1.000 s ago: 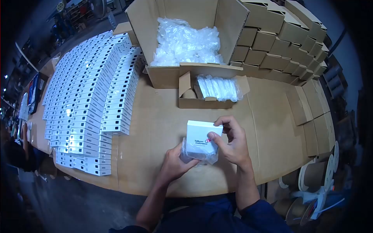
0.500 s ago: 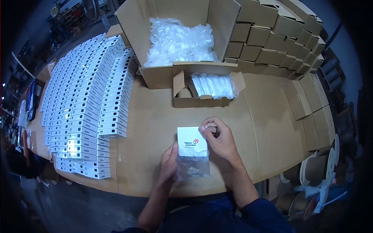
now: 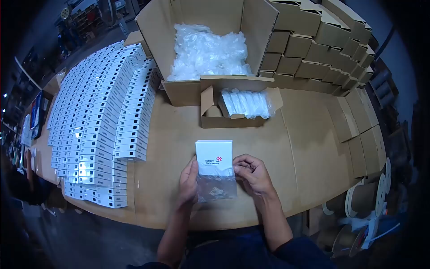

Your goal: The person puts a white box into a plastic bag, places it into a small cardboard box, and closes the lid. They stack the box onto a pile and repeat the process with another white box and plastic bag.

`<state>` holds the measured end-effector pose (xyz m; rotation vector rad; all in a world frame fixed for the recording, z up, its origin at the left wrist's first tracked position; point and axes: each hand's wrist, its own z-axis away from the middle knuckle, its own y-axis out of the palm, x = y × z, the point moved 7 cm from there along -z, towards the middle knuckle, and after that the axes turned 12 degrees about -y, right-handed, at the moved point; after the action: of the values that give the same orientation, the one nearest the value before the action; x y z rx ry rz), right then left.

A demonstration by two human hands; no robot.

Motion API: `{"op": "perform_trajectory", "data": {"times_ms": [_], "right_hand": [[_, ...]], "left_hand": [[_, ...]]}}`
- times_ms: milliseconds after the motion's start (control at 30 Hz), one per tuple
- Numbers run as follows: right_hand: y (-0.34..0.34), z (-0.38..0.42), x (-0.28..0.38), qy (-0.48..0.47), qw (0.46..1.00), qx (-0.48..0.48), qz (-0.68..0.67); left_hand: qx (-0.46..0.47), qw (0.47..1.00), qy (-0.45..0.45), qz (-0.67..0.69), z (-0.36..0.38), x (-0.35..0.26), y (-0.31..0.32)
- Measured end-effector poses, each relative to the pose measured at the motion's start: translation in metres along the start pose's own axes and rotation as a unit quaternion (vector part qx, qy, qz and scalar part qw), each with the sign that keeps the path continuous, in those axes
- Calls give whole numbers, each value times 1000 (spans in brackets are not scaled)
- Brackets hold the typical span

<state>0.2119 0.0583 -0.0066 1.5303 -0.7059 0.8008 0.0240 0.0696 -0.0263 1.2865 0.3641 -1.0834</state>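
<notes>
A white box [image 3: 214, 152] printed "Telkom Indonesia" stands out of the top of a clear plastic bag [image 3: 217, 188], its lower part inside the bag. My left hand [image 3: 189, 179] grips the left side of the box and bag, thumb along the edge. At the right edge, my right hand [image 3: 254, 175] has its fingers closed in a pinch on the bag's rim. Beyond them is an open small carton [image 3: 233, 122] holding a row of plastic-wrapped items [image 3: 246, 103].
Behind is a large carton [image 3: 183, 93] full of clear plastic bags [image 3: 210, 51]. Stacked white boxes [image 3: 96, 130] fill the table's left side. Brown cartons [image 3: 309, 54] are piled at the back right. Cable reels [image 3: 363, 197] stand beyond the right edge. Another person's arm [image 3: 29, 166] shows far left.
The box and bag have shifted slightly left. My right hand has moved down from the box's top right corner to the bag's rim at its right side.
</notes>
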Motion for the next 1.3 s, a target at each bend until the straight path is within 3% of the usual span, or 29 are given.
{"op": "perform_trajectory", "data": {"times_ms": [200,500,700,900,1000,1100,1133,1167,1233,1300], "right_hand": [[-3,0,-5,-11,999,-18,39],[-4,0,-5,-38,995,-19,92],[-4,-5,10,-104,967,-15,231],[18,-12,25,-179,965,50,187],[12,-15,16,-176,977,45,113],[24,-14,17,-150,986,29,-68],[21,-11,7,-146,989,26,-15],[31,-9,12,-191,977,92,24],[28,-1,-3,-105,991,58,59],[23,5,-9,-84,992,38,85]], "left_hand": [[23,1000,-9,16,4,-10,0],[61,983,43,-166,8,-37,0],[18,984,107,-139,8,-46,3],[55,984,165,-34,2,-41,7],[28,985,167,24,7,-45,14],[-27,982,168,87,6,-41,15],[-40,981,163,97,7,-40,16],[-54,980,159,107,9,-39,17],[-72,979,153,112,10,-35,12],[-80,980,147,104,8,-28,5]]}}
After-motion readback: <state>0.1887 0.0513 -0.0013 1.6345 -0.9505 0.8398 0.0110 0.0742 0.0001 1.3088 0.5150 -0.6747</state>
